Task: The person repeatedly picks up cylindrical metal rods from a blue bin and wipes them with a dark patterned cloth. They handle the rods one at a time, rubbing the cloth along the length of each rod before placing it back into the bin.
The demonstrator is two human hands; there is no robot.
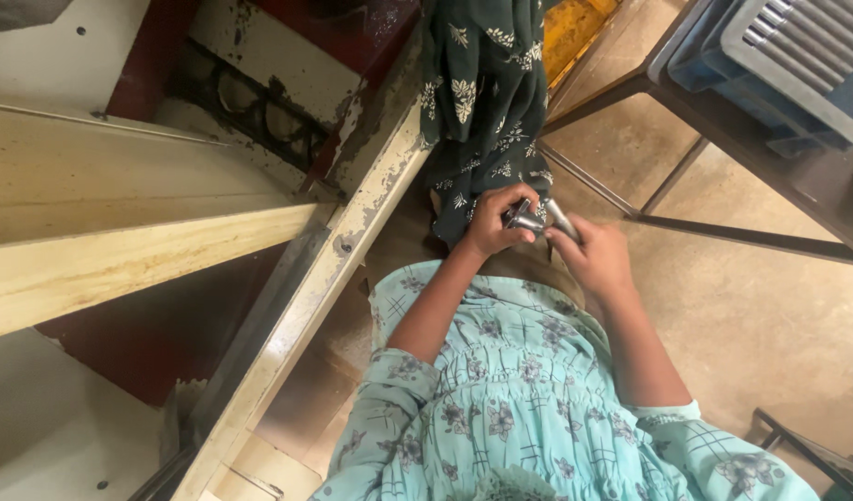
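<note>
Metal part (536, 220): shiny, cylindrical, held between both hands above floor (761, 315), right of cream machine frame (352, 232). Left hand (494, 223) clamped on part; right hand (594, 255) clamped on part's right end.

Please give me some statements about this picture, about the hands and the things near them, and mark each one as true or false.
1. Both hands, left hand and right hand, hold a small shiny metal part. True.
2. The dark green cloth with white flowers lies flat on the floor. False: it hangs down above the hands.
3. A worn cream-painted metal frame runs to the left of the hands. True.
4. A blue plastic crate stands on the floor between the feet. False: it sits on a dark metal stand at upper right.
</note>
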